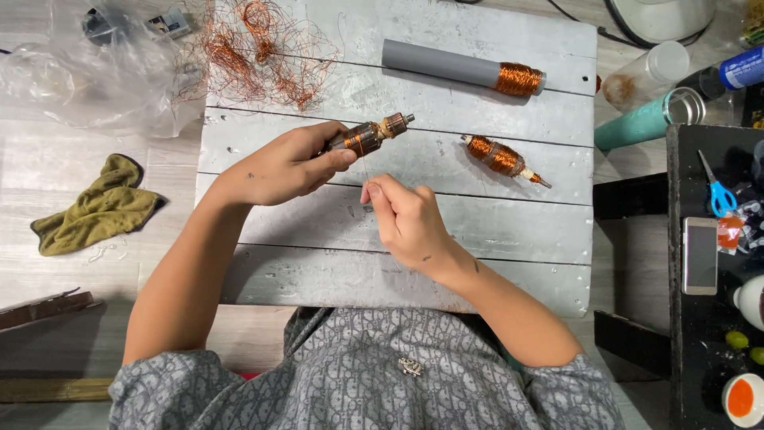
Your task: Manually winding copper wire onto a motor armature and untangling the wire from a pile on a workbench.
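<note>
Left hand (290, 166) covers rear end of motor rotor (368, 136). Wire between rotor and right hand (406, 216) too thin to trace. White bowl (664, 16) cut by top edge. Blue bottle (744, 68), orange cup (744, 398) cut by right edge. Plastic bag (87, 72) contents blurred.

The grey-painted wooden plank table (477, 231) is looking matt and scuffed. The small motor armature wound with glossy copper wire (368, 137) is showing dull metal ends. The grey plastic tube (438, 63) is looking smooth; the olive cloth rag (95, 209) is lying soft and crumpled.
</note>
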